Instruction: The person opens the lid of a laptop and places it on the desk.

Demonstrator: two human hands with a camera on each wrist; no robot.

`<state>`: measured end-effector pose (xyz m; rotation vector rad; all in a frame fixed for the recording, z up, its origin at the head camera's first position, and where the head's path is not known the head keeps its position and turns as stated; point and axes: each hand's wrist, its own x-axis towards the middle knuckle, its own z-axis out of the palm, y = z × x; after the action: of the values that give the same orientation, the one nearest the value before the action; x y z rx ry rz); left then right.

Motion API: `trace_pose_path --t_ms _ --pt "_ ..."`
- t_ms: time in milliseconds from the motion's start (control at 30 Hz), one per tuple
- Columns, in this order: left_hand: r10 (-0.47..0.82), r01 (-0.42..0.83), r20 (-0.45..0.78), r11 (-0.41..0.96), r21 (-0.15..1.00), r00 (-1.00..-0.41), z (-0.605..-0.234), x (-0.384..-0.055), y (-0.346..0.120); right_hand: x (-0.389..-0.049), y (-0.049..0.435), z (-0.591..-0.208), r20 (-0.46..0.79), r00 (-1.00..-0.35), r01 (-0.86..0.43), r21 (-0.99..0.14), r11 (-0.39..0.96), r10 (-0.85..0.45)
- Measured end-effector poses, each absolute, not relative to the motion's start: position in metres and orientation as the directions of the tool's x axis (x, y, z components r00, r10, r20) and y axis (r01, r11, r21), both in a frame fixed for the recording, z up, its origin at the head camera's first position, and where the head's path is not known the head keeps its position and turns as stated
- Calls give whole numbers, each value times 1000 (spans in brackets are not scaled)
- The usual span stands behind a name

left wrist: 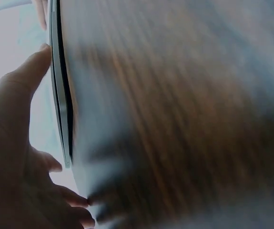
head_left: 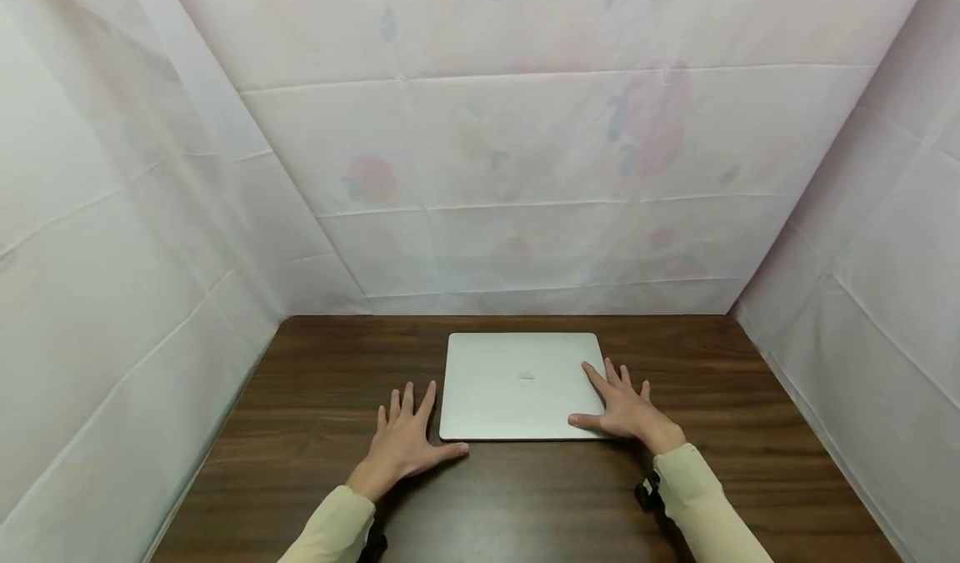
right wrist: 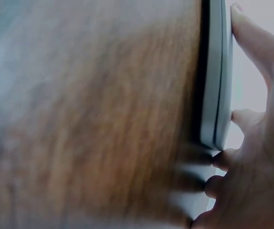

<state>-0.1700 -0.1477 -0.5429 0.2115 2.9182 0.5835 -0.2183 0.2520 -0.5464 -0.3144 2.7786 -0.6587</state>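
A silver closed laptop [head_left: 495, 392] lies flat on the dark wood table, a faint logo in the middle of its lid. My left hand [head_left: 401, 444] is spread beside the laptop's left edge, with the thumb reaching to the front left corner. My right hand [head_left: 621, 409] is spread over the right side, thumb and index finger on the lid and the other fingers beyond the right edge. In the left wrist view the laptop's thin front edge [left wrist: 60, 90] runs past the thumb. The right wrist view shows the thumb tip right at the laptop's rim [right wrist: 218, 81].
The brown wood table [head_left: 315, 413] extends on both sides of the laptop and in front of it. A pale printed cloth [head_left: 525, 154] hangs behind the table, with white cloth [head_left: 135, 254] at the left and more cloth [head_left: 877, 296] at the right.
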Motion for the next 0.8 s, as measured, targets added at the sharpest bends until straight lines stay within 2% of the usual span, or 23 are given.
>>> trace_pose_path --t_ms 267,800 --pt "154 90 -139 920 382 -978 -547 -172 -142 -215 248 -542 -251 -940 -99 -454 886 -233" --pt "105 33 -184 932 360 -977 -549 -175 -135 -213 244 -535 -246 -946 -77 -467 881 -213"
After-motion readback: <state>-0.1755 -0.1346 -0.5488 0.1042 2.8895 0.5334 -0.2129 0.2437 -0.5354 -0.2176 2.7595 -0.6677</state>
